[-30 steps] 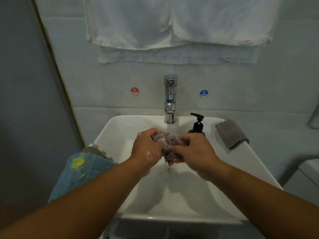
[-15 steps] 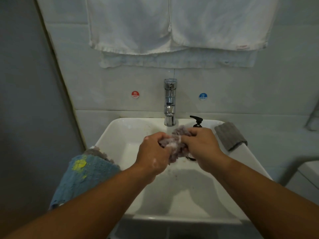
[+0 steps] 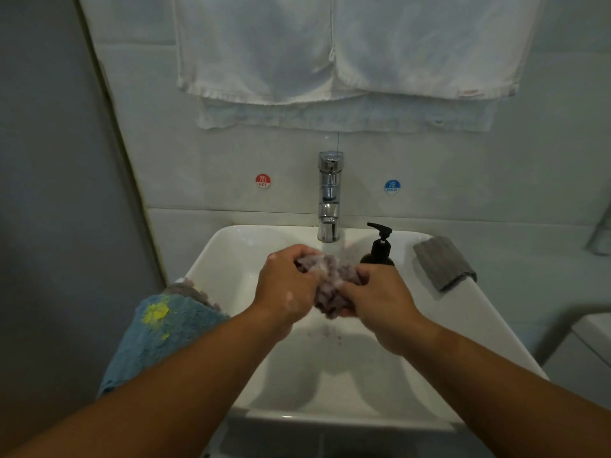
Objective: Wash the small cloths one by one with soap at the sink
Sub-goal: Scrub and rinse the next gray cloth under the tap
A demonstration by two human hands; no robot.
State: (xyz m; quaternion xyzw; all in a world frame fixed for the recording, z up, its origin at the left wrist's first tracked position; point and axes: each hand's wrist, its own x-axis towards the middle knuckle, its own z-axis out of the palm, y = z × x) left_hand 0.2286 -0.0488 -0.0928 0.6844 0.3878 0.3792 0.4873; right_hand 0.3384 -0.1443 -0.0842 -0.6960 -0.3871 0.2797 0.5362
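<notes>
**Both hands bunched on a soapy cloth over the basin**

White towels hung at twelve o'clock above the white sink. A blue cloth with yellow marks draped its rim at nine o'clock. Over the basin's middle, the left hand and right hand met, fingers curled into a sudsy purple-grey cloth below the tap. A grey cloth lay at two o'clock, the soap bottle at one.
</notes>
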